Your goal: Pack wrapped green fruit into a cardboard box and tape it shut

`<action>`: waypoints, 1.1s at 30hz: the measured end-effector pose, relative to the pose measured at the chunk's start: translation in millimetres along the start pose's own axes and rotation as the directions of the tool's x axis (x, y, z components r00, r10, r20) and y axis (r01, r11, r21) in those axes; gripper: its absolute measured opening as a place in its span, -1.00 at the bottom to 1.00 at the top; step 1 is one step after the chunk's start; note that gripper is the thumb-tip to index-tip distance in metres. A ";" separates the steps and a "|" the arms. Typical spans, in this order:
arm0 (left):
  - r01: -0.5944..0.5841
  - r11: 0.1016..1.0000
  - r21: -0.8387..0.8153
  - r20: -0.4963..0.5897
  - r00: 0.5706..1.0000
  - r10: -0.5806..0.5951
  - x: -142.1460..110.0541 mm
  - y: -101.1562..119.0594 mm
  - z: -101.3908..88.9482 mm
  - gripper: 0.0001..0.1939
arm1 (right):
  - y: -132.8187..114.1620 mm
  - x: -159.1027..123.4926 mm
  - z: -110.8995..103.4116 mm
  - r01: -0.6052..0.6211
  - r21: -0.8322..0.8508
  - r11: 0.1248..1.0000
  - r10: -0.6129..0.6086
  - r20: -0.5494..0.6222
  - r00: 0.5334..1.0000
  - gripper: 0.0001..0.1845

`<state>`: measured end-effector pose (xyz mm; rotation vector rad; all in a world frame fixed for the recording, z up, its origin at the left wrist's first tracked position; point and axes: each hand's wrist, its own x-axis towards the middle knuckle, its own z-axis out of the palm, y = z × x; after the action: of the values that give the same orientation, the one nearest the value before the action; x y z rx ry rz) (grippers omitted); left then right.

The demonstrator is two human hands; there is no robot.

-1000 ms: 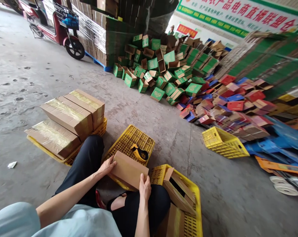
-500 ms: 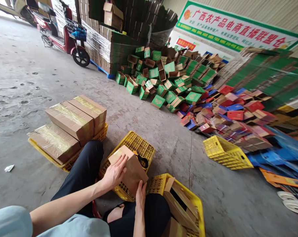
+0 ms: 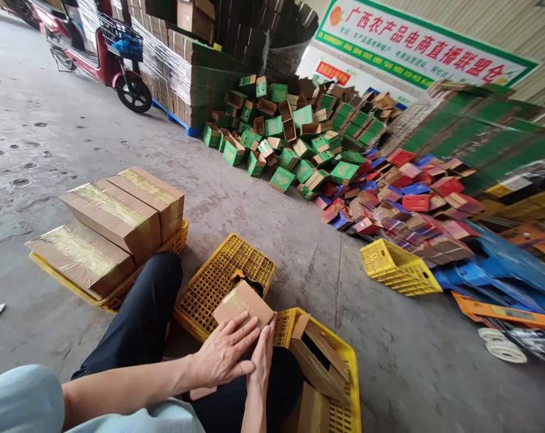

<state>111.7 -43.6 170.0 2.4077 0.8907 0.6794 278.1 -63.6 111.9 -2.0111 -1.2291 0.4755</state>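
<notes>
A rough grey concrete floor [image 3: 308,252], pitted at far left, spreads around the fingers on every side. High ahead of them, on a ribbed wall, hangs a white banner [image 3: 426,48] with a green border and red Chinese characters. Under it and far beyond the fingertips are a plastic-wrapped stack of cardboard [image 3: 164,66], a tumbled heap of green cartons [image 3: 272,126] and, further right, a heap of red and blue ones [image 3: 403,198]. A glossy red scooter [image 3: 107,75] stands far ahead and to the left.

Nearer, left of the fingers, a yellow crate [image 3: 60,278] carries three brown cartons [image 3: 114,210] with shiny, wrinkled tape. Just right of the fingers, another yellow crate [image 3: 356,385] holds a gaping carton [image 3: 320,364]. Just ahead of them lies a plastic lattice panel [image 3: 204,300], also yellow.

The small box [image 3: 243,300], plain smooth cardboard, sits right at the fingertips, tilted, above the lattice's near edge. The left hand [image 3: 225,352] lies spread and unclenched on it. The right hand [image 3: 261,355] has its fingers straight along the box's right side; whether they grip, I cannot tell. Just past the box is a black-and-orange tape dispenser [image 3: 253,285], partly hidden.
</notes>
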 end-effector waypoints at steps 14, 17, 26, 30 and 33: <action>0.266 0.960 -0.089 -0.231 0.932 -0.280 -14.9 -69.5 6.6 -0.24 | -44.2 -9.0 6.1 0.017 0.147 0.989 -0.016 -0.009 1.000 -0.09; 0.311 0.941 -0.136 -0.227 0.914 -0.335 -17.6 -75.7 7.2 -0.24 | -47.9 -16.9 9.4 0.056 0.185 0.981 -0.056 -0.007 0.998 -0.14; 0.553 0.820 -0.145 -0.126 0.812 -0.570 -20.5 -84.2 -12.5 -0.20 | -59.6 -29.4 27.4 0.275 0.052 0.960 -0.267 -0.122 0.956 -0.34; 0.638 0.752 -0.164 -0.043 0.757 -0.652 -21.2 -90.8 -20.7 -0.23 | -40.0 -24.8 38.2 0.307 0.087 0.948 -0.295 -0.128 0.947 -0.39; 0.687 0.699 -0.197 -0.008 0.712 -0.702 -22.2 -105.1 -26.2 -0.27 | -5.4 -17.6 49.4 0.168 0.133 0.977 -0.158 -0.081 0.984 -0.26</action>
<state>33.7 18.6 122.2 1.6731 1.5805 0.5189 235.2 -58.4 81.7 -1.7783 -1.2697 0.3963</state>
